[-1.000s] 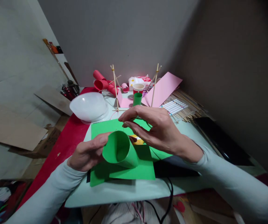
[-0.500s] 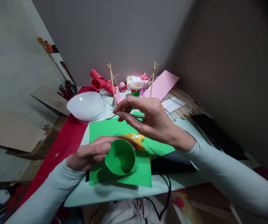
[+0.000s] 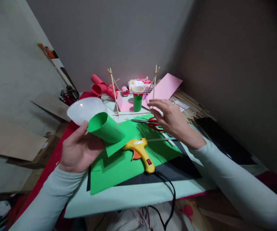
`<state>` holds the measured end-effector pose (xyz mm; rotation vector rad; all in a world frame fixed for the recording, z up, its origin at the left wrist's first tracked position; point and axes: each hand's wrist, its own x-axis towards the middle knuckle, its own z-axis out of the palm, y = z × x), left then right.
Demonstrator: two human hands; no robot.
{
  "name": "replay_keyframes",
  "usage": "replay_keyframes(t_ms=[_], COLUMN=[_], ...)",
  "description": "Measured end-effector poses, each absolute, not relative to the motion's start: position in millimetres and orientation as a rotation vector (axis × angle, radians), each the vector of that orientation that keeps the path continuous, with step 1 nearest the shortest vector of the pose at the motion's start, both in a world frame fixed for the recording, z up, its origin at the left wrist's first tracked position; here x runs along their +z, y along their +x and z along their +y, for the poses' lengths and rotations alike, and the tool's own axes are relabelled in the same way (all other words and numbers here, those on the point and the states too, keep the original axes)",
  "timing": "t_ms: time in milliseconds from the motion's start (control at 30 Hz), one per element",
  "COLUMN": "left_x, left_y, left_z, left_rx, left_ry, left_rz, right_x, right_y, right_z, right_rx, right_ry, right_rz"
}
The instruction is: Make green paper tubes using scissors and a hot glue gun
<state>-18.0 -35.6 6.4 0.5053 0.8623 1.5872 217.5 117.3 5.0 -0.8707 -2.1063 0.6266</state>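
Green paper tube [image 3: 111, 130], hollow, tilted, open end toward upper left, lower end against flat green piece [image 3: 111, 149]

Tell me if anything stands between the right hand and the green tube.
Nothing visible stands upright between the right hand and the green tube in the left hand; the scissors and yellow glue gun only lie below, on the green sheets.

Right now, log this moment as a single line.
left hand: holding green tube | right hand: open, beside scissors | glue gun: lying on green paper
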Motion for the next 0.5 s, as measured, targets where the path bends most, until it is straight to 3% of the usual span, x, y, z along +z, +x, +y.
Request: replay_keyframes(t_ms=[333, 400, 500], left_x=[-2, -3, -1], left_y=[-5, -5, -3], left_z=[-38, -39, -41], left_rx=[1.653, 1.662, 1.653], left_ry=[0.576, 0.596, 0.62], left_rz=[0.959, 0.972, 0.994], right_x=[3, 3, 0], right_y=[190, 190, 189], right_z=[65, 64, 64], right_rx=[1.65, 1.71, 1.416], right_ry=[-0.633, -0.638, -0.679], right_rz=[-1.891, -1.846, -1.989])
